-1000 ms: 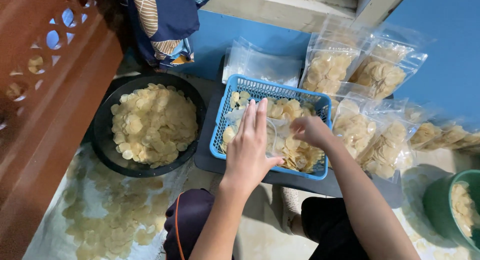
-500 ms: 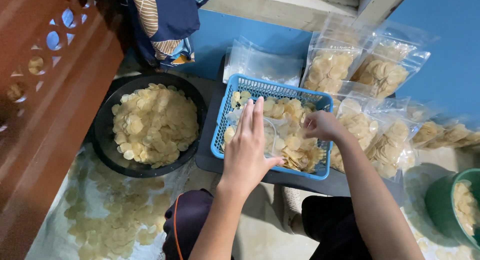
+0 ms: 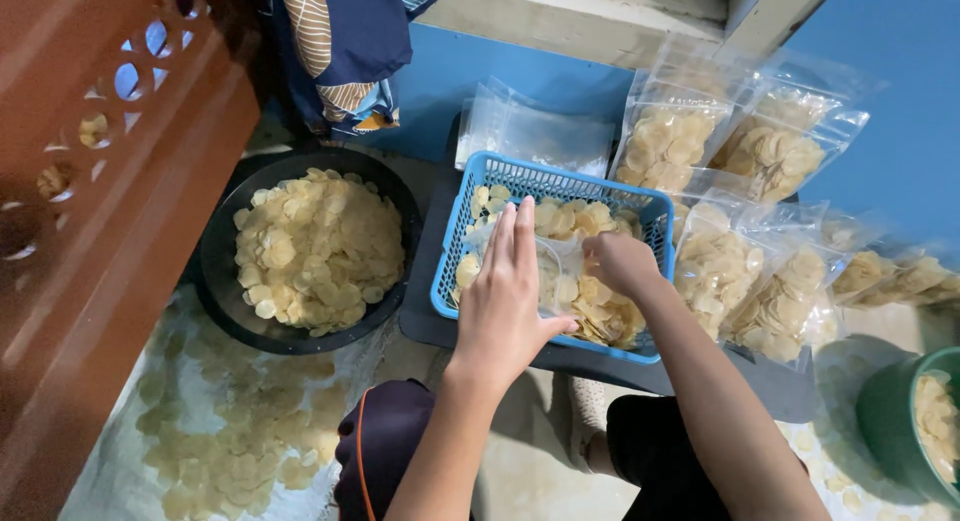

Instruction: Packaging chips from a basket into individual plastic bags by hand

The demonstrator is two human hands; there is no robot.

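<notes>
Where both hands meet: over the blue basket (image 3: 455, 281), which sits on a dark mat (image 3: 420, 326) on the floor, between the black bowl and the row of filled bags.
Left hand (image 3: 505, 296): flat, fingers straight and together, palm down on a clear plastic bag (image 3: 560, 271) lying in the basket; pressing on it, not clasped around anything.
Right hand (image 3: 620, 263): curled into a loose fist over the bag's right side, just beside the left hand; fingers are turned under, so I cannot tell whether it pinches the bag or chips.
Basket contents: pale round chips (image 3: 600, 316), heaped loose under and around the clear bag.
Black bowl (image 3: 215, 271): left of the basket, close to it, piled with the same chips.
Floor sheet (image 3: 120, 451): clear plastic below the bowl, scattered with more chips in a single layer.
Filled bags (image 3: 720, 271): clear pouches of chips, standing and leaning right of the basket against a blue wall (image 3: 890, 151).
Empty bags (image 3: 545, 136): a flat stack behind the basket.
Green tub (image 3: 885, 421): lower right corner, partly cut off, chips inside.
Wooden panel (image 3: 90, 231): reddish, with cut-out holes, along the left edge.
Patterned cloth (image 3: 345, 51): dark blue, hanging at top centre.
</notes>
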